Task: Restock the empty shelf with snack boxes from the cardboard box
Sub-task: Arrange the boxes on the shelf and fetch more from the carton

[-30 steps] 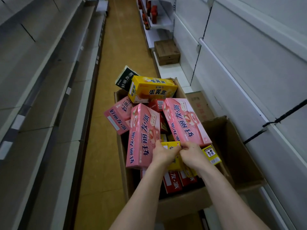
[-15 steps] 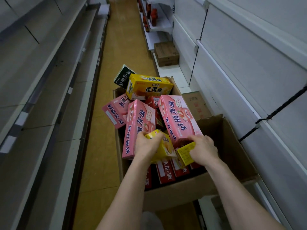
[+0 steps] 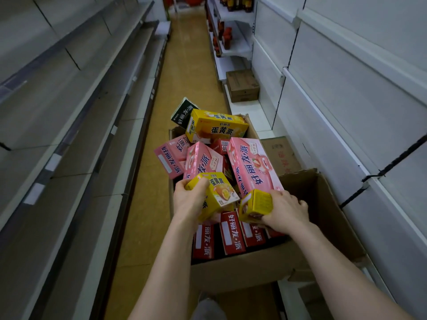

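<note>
Tan flooring (image 3: 184, 77) runs down a narrow shop aisle between bare grey shelves on the left (image 3: 69, 112) and white shelves on the right (image 3: 346, 100); an open cardboard box (image 3: 323, 215) stands against the right-hand shelving, heaped with snack boxes. The left hand (image 3: 187, 202) grips a yellow snack box (image 3: 221, 192) above the heap, tilted, printed face up, long axis slanting down toward the person; the right hand (image 3: 286, 211) curls round a second yellow box (image 3: 255, 205), its small end panel facing the camera, its length mostly hidden under the palm. Pink boxes (image 3: 251, 165) lean lengthwise away from the camera; red boxes (image 3: 231, 234) stand upright below, partly covered; another yellow box (image 3: 215, 127) lies crosswise on top, in front of a dark green one (image 3: 182, 109). Farther off sit a closed carton (image 3: 242, 85) and blurred red bottles (image 3: 225, 38).
</note>
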{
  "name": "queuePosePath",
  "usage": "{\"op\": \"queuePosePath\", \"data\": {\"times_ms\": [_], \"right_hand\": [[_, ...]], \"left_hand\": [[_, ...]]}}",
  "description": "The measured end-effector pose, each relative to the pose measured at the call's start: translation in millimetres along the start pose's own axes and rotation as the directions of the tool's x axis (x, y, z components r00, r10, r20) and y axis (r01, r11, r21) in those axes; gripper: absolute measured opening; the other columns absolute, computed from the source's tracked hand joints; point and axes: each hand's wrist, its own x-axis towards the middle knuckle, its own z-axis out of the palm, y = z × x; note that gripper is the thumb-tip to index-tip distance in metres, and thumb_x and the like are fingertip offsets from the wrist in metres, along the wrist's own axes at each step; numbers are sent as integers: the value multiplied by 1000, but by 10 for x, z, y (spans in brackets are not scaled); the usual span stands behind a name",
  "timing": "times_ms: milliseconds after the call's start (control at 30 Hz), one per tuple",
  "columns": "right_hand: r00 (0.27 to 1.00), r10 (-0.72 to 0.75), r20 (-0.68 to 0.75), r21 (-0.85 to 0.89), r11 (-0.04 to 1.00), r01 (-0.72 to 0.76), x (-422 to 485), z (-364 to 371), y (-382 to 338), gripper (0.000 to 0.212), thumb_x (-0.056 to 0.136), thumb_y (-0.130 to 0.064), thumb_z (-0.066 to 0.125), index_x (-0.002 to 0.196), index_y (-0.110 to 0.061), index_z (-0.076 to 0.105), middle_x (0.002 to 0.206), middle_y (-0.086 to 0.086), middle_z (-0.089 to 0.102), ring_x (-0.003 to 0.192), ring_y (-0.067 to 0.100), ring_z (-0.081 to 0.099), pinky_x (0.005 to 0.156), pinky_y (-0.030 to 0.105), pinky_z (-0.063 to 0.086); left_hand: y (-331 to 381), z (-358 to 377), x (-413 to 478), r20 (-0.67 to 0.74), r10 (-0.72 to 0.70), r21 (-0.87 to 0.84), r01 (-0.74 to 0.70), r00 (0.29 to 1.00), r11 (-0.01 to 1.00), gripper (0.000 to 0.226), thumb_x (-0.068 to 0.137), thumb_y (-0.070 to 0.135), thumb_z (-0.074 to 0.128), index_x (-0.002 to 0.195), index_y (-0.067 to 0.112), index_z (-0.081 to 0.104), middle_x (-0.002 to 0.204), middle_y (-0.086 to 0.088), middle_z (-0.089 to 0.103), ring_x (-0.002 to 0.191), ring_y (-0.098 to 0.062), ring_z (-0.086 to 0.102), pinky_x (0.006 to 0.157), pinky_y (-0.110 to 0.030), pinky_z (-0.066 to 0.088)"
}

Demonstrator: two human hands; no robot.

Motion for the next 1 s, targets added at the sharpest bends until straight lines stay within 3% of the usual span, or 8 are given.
{"op": "queuePosePath", "data": {"times_ms": [100, 267, 367, 567, 633, 767, 900, 1000], "right_hand": [[999, 47, 26, 411, 910, -54, -46, -254, 8, 58, 74, -56, 70, 119, -26, 48, 112, 0, 59, 100, 20, 61, 90, 45, 51], [1000, 17, 13, 867, 498, -19, -212, -606, -62, 40, 82, -44, 70, 108, -18, 54, 91, -3, 67, 82, 14, 67, 70, 31, 53], [999, -14, -38, 930, 366, 41, -314, -753, -150, 45, 82, -45, 69, 115, -15, 62, 95, 2, 72, 85, 19, 70, 72, 31, 53], [979, -186, -81, 983, 147, 109, -622, -980, -431, 36, 85, -45, 66, 108, -18, 66, 89, 1, 76, 80, 17, 73, 59, 26, 52], [972, -213, -100, 990, 80, 119, -723, -1043, -570, 38, 85, -41, 67, 111, -14, 66, 92, 5, 76, 80, 18, 73, 57, 26, 53], [932, -339, -130, 990, 0, 138, -978, -1140, -885, 28, 90, -31, 62, 109, -11, 67, 93, 7, 75, 79, 19, 72, 68, 34, 53], [880, -443, -170, 985, -45, 168, -1268, -1203, -1235, 25, 91, -29, 61, 106, -11, 67, 92, 8, 75, 76, 18, 72, 59, 28, 53], [844, -509, -169, 984, -39, 173, -1506, -1198, -1534, 24, 92, -29, 59, 106, -11, 68, 95, 9, 75, 83, 22, 72, 67, 35, 56]], "left_hand": [[136, -76, -43, -26, 41, -59, -43, 999, 997, 36, 87, 28, 63, 119, 24, 48, 102, -4, 64, 83, -17, 65, 58, -29, 50], [332, -239, -189, -70, 107, -160, -117, 992, 980, 31, 87, 24, 60, 117, 22, 52, 92, -9, 70, 73, -23, 71, 62, -39, 59], [392, -314, -312, -77, 168, -182, -179, 983, 967, 36, 88, 23, 59, 123, 21, 50, 97, -11, 69, 65, -18, 70, 45, -27, 51], [403, -570, -647, -84, 223, -278, -238, 971, 931, 42, 90, 18, 57, 129, 20, 41, 92, -10, 63, 48, -11, 66, 39, -23, 46], [386, -715, -757, -109, 239, -342, -263, 965, 902, 43, 89, 20, 58, 128, 17, 41, 87, -10, 66, 55, -15, 68, 47, -31, 53], [382, -1082, -955, -168, 273, -473, -320, 947, 821, 68, 74, 36, 68, 132, 9, 44, 102, -19, 72, 90, -37, 71, 88, -58, 53], [360, -1443, -1155, -286, 298, -522, -408, 911, 749, 69, 74, 40, 69, 130, 7, 49, 103, -18, 72, 93, -36, 70, 82, -50, 58], [309, -1769, -1313, -344, 320, -521, -463, 883, 717, 72, 71, 46, 71, 130, 9, 51, 106, -17, 72, 96, -37, 70, 82, -49, 58]]}}
